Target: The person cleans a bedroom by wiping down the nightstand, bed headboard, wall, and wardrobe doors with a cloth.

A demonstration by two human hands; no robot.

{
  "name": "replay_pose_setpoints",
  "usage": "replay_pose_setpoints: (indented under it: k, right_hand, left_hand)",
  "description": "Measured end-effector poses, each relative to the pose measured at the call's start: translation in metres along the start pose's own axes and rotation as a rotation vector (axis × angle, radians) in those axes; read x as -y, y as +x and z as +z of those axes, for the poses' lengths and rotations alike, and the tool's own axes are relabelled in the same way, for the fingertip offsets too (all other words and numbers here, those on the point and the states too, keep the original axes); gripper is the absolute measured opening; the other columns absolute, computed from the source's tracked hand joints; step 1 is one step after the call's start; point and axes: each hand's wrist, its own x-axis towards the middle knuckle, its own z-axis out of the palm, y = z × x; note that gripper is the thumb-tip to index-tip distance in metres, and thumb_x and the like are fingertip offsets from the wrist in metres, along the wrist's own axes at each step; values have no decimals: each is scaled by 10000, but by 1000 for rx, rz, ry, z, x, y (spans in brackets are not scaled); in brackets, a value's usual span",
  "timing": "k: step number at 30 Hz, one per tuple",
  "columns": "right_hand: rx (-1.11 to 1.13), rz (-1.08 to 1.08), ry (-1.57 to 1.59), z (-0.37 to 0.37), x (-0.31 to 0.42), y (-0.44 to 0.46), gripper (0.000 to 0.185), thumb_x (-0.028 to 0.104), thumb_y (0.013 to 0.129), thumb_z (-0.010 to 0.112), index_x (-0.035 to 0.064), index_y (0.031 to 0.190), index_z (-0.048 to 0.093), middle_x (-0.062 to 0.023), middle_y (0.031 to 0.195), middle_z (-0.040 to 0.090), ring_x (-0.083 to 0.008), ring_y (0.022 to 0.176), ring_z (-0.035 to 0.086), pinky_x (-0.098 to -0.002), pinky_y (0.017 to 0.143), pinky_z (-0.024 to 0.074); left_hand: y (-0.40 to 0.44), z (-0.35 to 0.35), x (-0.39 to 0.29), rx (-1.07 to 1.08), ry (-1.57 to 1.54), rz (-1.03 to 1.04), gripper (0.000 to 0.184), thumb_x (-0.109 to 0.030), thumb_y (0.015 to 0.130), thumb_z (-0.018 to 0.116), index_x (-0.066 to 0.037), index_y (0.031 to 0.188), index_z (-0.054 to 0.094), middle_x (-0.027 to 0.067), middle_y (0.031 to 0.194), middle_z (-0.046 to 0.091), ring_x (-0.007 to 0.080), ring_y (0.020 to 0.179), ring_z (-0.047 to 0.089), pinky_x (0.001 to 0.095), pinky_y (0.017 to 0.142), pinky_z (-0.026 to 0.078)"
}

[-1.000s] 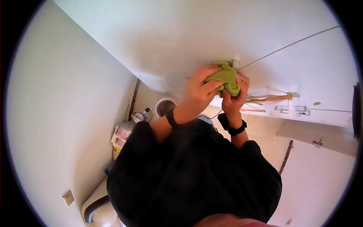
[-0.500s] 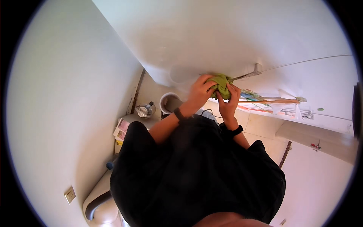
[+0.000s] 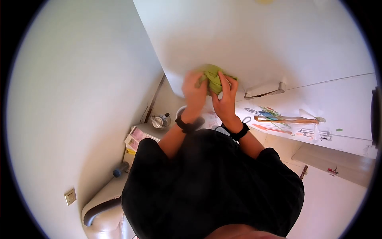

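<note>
A crumpled green cloth [image 3: 214,79] is bunched between my two hands, close against a white cabinet door [image 3: 254,44]. My left hand [image 3: 194,91], smeared by motion, grips the cloth's left side. My right hand [image 3: 226,97] holds the other side, its fingers bent over the folds and its thumb below. To the right of the cloth, apart from it, a metal handle [image 3: 266,93] sticks out from the door. Black bands circle both my wrists.
Pictures of plants [image 3: 270,113] mark the white front below the handle. A glass pot [image 3: 161,120] stands low on the left, near a partly hidden white bucket [image 3: 180,111]. Left is a pale wall with a socket [image 3: 70,196]. A cabinet door [image 3: 334,199] stands at lower right.
Both hands and the cloth have moved left, away from the handle, which the cloth touched or nearly touched before. The view has shifted a little, and more of the plant pictures shows.
</note>
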Motion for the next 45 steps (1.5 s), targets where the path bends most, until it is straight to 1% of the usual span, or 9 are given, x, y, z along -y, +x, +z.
replay_pose_setpoints:
  k: [4,8,13,16,23,29,35,40,45]
  right_hand:
    - [-90,-90,-2,-21,36,32,697,-84,750,694,20,1396,455,-203,1292,423,-363,1209,440,-410,1009,408]
    - [-353,-255,-126,-54,38,34,695,-89,755,667,3,1398,420,-179,1298,423,-330,1217,451,-402,1030,388]
    - [-443,-79,-61,-52,-5,-2,674,-52,732,680,3,1362,447,-199,1219,466,-359,1173,472,-436,1009,396]
    - [-307,-62,-89,-36,-23,-19,617,-55,799,644,5,1362,399,-167,1240,443,-308,1172,469,-395,1014,383]
    - [-17,-16,38,7,1,5,644,-103,743,625,33,1348,451,-182,1216,450,-348,1123,479,-396,990,401]
    - [-192,-101,82,-9,29,36,635,-121,717,618,13,1323,484,-174,1173,510,-328,1072,537,-374,937,442]
    - [-320,-201,11,-49,34,44,632,-119,731,633,7,1326,463,-161,1185,495,-302,1084,530,-354,947,434]
    - [-320,-50,44,-10,-19,2,548,-105,783,628,1,1288,442,-154,1197,464,-299,1107,504,-357,959,417]
    - [-51,175,67,12,-33,-24,618,-53,771,668,18,1316,385,-209,1212,444,-395,1146,506,-413,953,452]
  left_hand:
    - [33,3,-44,-136,-125,103,249,68,707,728,-17,935,677,160,1033,645,313,838,646,350,716,544]
    - [34,23,-74,-50,-171,403,328,33,649,769,-48,953,679,153,1069,655,327,899,659,377,742,550]
    - [7,51,-47,96,-281,645,390,8,633,756,-52,1008,667,164,1140,649,386,1065,637,447,854,543]
    - [-17,48,-4,175,-295,549,365,-1,664,708,-43,1024,663,188,1177,626,418,1138,597,493,913,516]
    - [-22,1,31,124,-38,172,433,49,720,628,-12,1149,625,213,1350,549,372,1205,563,410,1009,460]
    - [20,3,-27,8,-34,373,402,115,758,615,23,1148,606,199,1308,521,378,1163,578,436,960,511]
    - [35,21,-58,74,-163,620,329,24,773,708,-64,1068,592,150,1295,518,447,1202,548,537,972,482]
    - [-3,37,12,121,-140,661,255,-18,791,706,-98,988,565,136,1296,525,425,1238,519,523,1004,453]
    - [-31,25,55,163,-99,505,186,-15,814,667,-77,959,568,144,1306,524,403,1269,494,508,1022,438]
